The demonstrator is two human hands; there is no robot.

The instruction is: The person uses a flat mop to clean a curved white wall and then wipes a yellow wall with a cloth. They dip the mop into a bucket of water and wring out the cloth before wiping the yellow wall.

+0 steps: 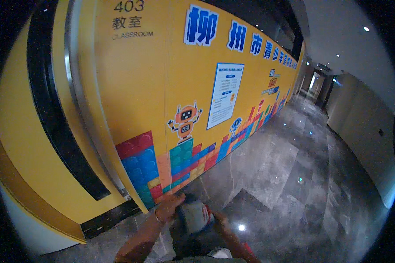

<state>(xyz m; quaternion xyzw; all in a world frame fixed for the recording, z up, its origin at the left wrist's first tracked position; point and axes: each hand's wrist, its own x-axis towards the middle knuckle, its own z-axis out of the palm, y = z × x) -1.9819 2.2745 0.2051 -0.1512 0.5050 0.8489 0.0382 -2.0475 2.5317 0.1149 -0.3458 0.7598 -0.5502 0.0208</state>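
Note:
At the bottom middle of the head view, my left hand and my right hand hold a blurred grey and dark object between them. Red and white marks show on its right side. The left hand is on its left edge, with a thin band on the wrist. The right hand lies along its right edge, its fingers partly hidden. What the object is cannot be told. Dark clothing and a pale rounded shape lie just below it.
A yellow wall with printed toy bricks, cartoon robots and a notice board runs along the left. A yellow door with a dark panel stands far left. The corridor's grey tiled floor runs back beside a pale right wall.

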